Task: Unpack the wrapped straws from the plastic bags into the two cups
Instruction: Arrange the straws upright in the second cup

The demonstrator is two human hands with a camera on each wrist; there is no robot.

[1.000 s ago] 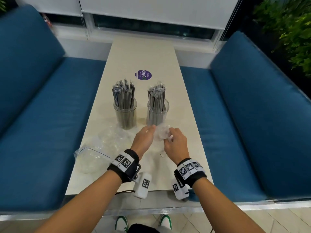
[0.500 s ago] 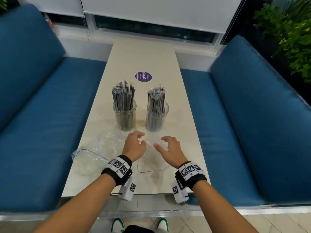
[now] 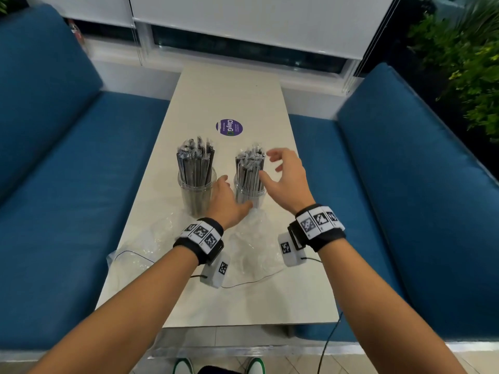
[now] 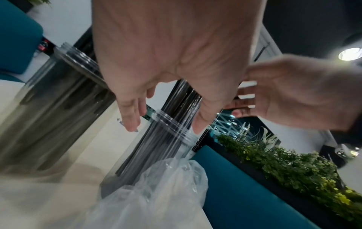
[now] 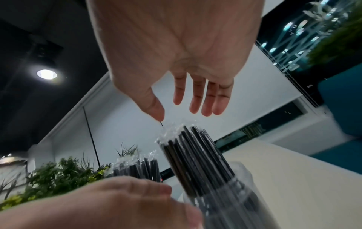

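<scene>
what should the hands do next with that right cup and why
Probably close both hands on it: the left hand to steady the right cup, the right hand to press its straws together. Both hands are open beside it, holding nothing, and both bags lie empty.

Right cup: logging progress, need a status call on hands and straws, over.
Left hand open at the right cup. Right hand open beside the straws. Both cups full. Empty bag lies slack against the cup's base.
</scene>
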